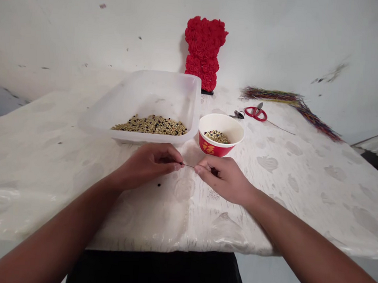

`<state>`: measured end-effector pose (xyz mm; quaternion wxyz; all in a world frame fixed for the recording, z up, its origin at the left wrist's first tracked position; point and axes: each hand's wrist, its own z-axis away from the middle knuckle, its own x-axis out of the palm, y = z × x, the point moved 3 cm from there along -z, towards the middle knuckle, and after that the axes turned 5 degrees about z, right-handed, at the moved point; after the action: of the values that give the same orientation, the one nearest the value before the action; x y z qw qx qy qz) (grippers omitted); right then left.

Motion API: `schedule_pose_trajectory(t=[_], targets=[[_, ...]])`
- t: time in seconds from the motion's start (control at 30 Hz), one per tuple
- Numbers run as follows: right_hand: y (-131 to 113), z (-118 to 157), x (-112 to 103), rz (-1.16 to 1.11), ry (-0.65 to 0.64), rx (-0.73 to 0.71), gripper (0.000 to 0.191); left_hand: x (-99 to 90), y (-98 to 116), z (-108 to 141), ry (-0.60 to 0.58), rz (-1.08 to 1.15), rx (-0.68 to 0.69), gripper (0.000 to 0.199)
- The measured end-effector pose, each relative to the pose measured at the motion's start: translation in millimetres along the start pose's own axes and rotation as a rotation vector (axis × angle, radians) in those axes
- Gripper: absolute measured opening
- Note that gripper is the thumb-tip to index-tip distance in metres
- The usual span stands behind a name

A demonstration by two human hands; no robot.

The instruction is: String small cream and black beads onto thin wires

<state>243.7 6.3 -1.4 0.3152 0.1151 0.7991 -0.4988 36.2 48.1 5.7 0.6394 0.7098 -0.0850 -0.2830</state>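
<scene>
My left hand (152, 160) pinches a small dark bead (181, 163) between thumb and fingertips. A thin wire (189, 165) runs from that bead to my right hand (223, 176), whose thumb and forefinger are closed on it. Both hands are low over the table, in front of a white plastic tub (137, 135) and a red and white paper bowl (219, 151). Pale and dark beads (154, 125) lie in a heap in the tub, and more beads (217, 137) are in the bowl. One loose black bead (159, 184) rests on the cloth below my left hand.
A red figure covered in roses (203, 52) stands behind the tub against the wall. Right of the bowl are red-handled scissors (256, 113) and a small bunch of keys (238, 114). Bundles of coloured wires (273, 95) lie at the back right. A patterned white tablecloth (302, 188) covers the table.
</scene>
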Motion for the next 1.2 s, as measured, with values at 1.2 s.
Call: schedule_pose_trajectory(t=[1.2], targets=[[-3,-3,5,0.083,-0.046,-0.100,0.016,11.8,4,0,-0.048,-0.098,-0.037,0.021]])
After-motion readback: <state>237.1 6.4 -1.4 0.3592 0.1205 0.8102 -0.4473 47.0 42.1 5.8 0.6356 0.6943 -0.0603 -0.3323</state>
